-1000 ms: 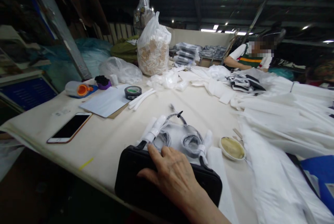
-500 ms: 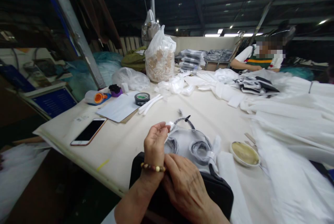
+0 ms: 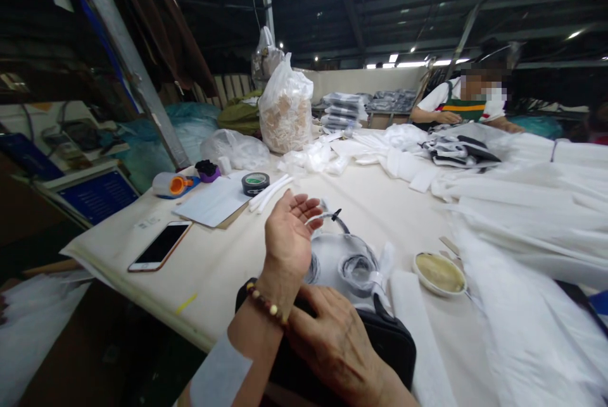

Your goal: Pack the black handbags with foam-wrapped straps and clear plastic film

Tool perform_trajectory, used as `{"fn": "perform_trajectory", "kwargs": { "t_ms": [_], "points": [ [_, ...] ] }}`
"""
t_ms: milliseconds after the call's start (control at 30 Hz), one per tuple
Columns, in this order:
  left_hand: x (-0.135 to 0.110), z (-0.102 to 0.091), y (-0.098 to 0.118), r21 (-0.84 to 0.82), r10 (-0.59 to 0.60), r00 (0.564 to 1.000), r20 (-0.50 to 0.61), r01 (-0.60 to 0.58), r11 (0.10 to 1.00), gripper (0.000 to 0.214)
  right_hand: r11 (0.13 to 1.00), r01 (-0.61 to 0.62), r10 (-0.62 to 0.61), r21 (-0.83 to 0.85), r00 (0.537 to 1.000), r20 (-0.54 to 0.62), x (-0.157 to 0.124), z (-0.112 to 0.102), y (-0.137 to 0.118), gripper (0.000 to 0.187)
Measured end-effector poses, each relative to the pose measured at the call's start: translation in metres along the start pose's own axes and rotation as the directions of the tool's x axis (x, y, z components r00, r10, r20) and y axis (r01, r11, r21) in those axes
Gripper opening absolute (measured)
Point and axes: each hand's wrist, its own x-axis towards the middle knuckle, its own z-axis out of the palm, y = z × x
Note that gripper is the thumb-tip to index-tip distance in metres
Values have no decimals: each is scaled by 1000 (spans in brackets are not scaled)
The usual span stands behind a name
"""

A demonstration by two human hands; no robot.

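My left hand (image 3: 291,239), with a beaded bracelet (image 3: 266,303) at its wrist, is raised palm upward, its loosely bent fingers apart and holding nothing. Just below, my right hand (image 3: 332,331) is bent over the black bag (image 3: 399,347), its fingers curled beside my left wrist. Their tips are hidden, so what they grip cannot be made out. Behind both hands is a clear plastic pouch (image 3: 330,249) with coiled grey straps (image 3: 356,269) and a looped cord (image 3: 338,220) with a black tie. Part of the pouch is behind my left hand.
To the left are a phone (image 3: 160,246), paper sheets (image 3: 213,198), black tape (image 3: 255,183) and white rods (image 3: 270,194). A shallow dish (image 3: 439,273) sits at right beside piled white sheeting (image 3: 532,268). A co-worker (image 3: 463,103) is across the table, near a filled plastic bag (image 3: 287,109).
My left hand has lifted and turned, its fingers spreading away from the pouch. My right hand has shifted slightly down and left. Across the table, the co-worker's arms have moved apart.
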Motion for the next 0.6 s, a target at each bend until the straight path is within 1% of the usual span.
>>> {"fn": "perform_trajectory", "kwargs": {
  "t_ms": [33,67,100,133,167,200,233,267,300,333,400,467,500,600],
  "points": [
    [-1,0,-2,193,198,979,52,-204,960,23,1000,-12,11,4,999,32,0,-2,0,12],
    [-2,-2,-5,405,396,901,177,-433,805,25,1000,-28,27,12,998,64,-1,-3,-1,14],
    [-2,-5,-7,564,507,783,360,-616,551,26,999,-46,44,21,995,88,-1,-4,-1,18],
    [-2,-8,-11,645,485,687,541,-709,284,26,998,-60,56,30,994,97,-1,-5,-1,21],
    [-2,-11,-14,671,365,652,664,-736,93,24,997,-67,64,38,994,90,-2,-5,-2,21],
    [-1,-15,-18,677,209,658,723,-736,-26,23,997,-67,63,41,995,79,-2,-4,-2,20],
    [1,-17,-23,680,54,678,733,-728,-92,21,998,-55,53,39,996,68,-2,-4,-2,19],
    [2,-19,-28,679,-77,690,720,-723,-125,19,999,-40,37,33,997,65,-2,-3,-1,18],
    [4,-19,-33,669,-183,683,707,-730,-140,17,999,-24,22,27,998,65,-3,-2,-1,17],
    [5,-19,-38,645,-265,657,706,-751,-143,14,1000,-13,12,21,998,61,-3,0,0,16],
    [8,-17,-45,578,-393,581,713,-804,-141,11,1000,-2,1,7,999,38,-5,2,2,17],
    [10,-13,-48,515,-491,515,702,-844,-150,10,1000,7,-7,5,1000,9,-7,4,4,18],
    [10,-11,-49,491,-520,495,696,-857,-159,11,1000,16,-16,6,1000,-2,-8,5,4,19],
    [12,-8,-51,437,-537,471,700,-877,-200,14,1000,9,-9,-9,1000,-2,-6,8,3,20]
  ]
}}
